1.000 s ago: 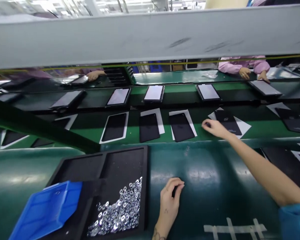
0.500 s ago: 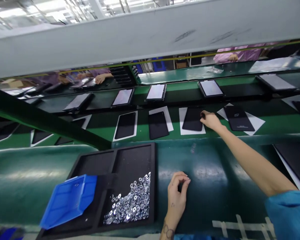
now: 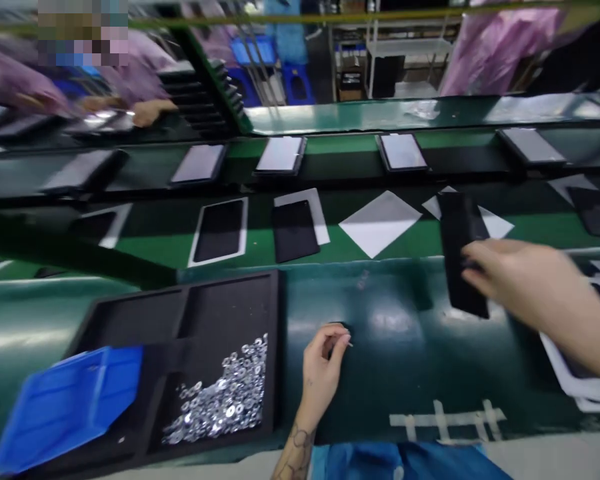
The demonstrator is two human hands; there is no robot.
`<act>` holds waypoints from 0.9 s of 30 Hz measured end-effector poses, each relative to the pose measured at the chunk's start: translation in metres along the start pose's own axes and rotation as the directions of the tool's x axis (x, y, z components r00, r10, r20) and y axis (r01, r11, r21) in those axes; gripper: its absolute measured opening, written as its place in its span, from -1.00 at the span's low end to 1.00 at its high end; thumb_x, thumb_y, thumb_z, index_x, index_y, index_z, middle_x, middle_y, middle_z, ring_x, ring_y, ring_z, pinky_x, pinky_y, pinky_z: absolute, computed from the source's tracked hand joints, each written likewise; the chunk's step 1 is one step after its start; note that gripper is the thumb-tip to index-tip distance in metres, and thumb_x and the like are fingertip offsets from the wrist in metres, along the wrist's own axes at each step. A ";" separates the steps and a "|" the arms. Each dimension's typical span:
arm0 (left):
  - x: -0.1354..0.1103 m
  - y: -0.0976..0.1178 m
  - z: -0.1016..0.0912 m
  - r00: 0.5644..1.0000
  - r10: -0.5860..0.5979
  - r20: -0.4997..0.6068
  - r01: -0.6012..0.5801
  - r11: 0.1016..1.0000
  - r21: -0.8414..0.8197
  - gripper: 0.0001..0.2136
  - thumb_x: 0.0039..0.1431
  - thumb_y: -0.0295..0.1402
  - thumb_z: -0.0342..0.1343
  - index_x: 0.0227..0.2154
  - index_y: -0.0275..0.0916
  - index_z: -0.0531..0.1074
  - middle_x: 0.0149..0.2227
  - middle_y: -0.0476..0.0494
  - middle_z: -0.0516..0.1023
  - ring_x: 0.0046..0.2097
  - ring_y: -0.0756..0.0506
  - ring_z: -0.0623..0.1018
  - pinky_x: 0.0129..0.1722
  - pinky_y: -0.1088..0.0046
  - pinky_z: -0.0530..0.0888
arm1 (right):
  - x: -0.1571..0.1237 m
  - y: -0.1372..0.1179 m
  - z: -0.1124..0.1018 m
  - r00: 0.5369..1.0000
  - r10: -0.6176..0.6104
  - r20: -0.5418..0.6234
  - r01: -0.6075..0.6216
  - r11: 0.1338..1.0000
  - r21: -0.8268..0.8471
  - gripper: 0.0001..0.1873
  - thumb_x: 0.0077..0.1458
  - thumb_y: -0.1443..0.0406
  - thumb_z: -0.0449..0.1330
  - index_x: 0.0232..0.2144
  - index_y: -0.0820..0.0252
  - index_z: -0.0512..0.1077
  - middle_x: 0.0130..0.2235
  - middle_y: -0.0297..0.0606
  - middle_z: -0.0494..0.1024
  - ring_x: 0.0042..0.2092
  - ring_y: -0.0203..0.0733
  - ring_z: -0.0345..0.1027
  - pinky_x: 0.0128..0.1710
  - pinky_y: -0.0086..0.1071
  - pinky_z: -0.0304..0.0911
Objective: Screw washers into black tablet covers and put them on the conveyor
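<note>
Black tablet [image 3: 457,247] held on edge by the right hand [image 3: 525,280] above the green conveyor belt [image 3: 380,373], left hand [image 3: 323,373] pinched narrow beside the foam tray [image 3: 275,333] of steel washers [image 3: 220,393], anything held too small to tell; likely risk: tablet slipping from this one-handed edge grip.

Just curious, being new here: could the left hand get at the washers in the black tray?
Probably yes: the left hand sits right beside the tray, and only its low rim lies between hand and washers.
</note>
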State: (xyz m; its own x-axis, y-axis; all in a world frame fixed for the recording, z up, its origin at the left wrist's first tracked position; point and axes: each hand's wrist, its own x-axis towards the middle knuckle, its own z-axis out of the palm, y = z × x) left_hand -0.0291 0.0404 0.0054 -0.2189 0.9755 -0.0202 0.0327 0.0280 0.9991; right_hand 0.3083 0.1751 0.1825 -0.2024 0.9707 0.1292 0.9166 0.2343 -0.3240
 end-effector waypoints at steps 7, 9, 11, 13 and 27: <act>0.026 0.010 0.011 0.997 -0.063 0.045 0.058 0.993 0.107 -0.69 0.36 -0.06 0.35 -0.17 -0.24 0.59 -0.21 -0.14 0.65 -0.32 -0.03 0.63 -0.25 0.47 0.62 | -0.034 -0.092 0.103 0.738 -0.409 0.537 0.414 0.902 0.119 -0.83 0.25 0.43 0.33 -0.10 0.20 0.59 -0.27 -0.17 0.66 -0.30 0.01 0.58 -0.41 -0.29 0.15; 0.035 0.015 0.014 0.991 -0.073 0.114 0.053 0.983 0.175 -0.73 0.38 -0.09 0.32 -0.17 -0.22 0.60 -0.21 -0.12 0.65 -0.38 0.00 0.56 -0.33 0.49 0.55 | -0.015 -0.074 0.112 0.768 -0.399 0.501 0.310 0.916 0.254 -0.76 0.35 0.33 0.29 0.04 0.14 0.60 -0.16 -0.18 0.70 -0.19 -0.01 0.61 -0.31 -0.32 0.25; 0.045 0.021 0.016 0.984 -0.079 0.159 0.032 0.959 0.283 -0.77 0.38 -0.13 0.29 -0.19 -0.21 0.61 -0.22 -0.11 0.66 -0.36 -0.01 0.55 -0.33 0.48 0.50 | 0.007 -0.041 0.117 0.836 -0.372 0.403 0.261 0.916 0.305 -0.58 0.39 0.21 0.30 0.24 0.11 0.53 0.04 -0.13 0.66 -0.11 -0.03 0.59 -0.22 -0.32 0.33; 0.057 0.025 0.019 0.981 -0.079 0.175 0.007 0.926 0.378 -0.81 0.37 -0.18 0.28 -0.20 -0.20 0.62 -0.23 -0.11 0.68 -0.28 -0.05 0.58 -0.23 0.46 0.50 | 0.022 -0.007 0.121 0.868 -0.366 0.336 0.282 0.919 0.275 -0.34 0.38 0.05 0.32 0.41 0.12 0.40 0.18 -0.04 0.55 -0.12 -0.02 0.57 -0.24 -0.29 0.36; 0.126 0.065 0.030 0.859 -0.325 0.395 -0.049 0.717 0.695 -0.90 0.26 -0.29 0.33 -0.26 -0.20 0.67 -0.26 -0.08 0.69 -0.33 -0.05 0.52 -0.25 0.40 0.43 | -0.013 -0.010 0.144 0.943 -0.158 0.293 0.148 0.987 0.058 -0.33 0.29 -0.19 0.35 0.15 0.15 0.41 -0.07 -0.05 0.72 -0.11 0.20 0.62 -0.40 -0.29 0.08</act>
State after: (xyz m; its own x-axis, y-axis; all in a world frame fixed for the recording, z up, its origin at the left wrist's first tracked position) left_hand -0.0251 0.1718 0.0666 0.1869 0.9153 -0.3569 0.7121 0.1241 0.6910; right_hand 0.2521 0.1678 0.0488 -0.4369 0.8938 -0.1013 0.8550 0.3776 -0.3556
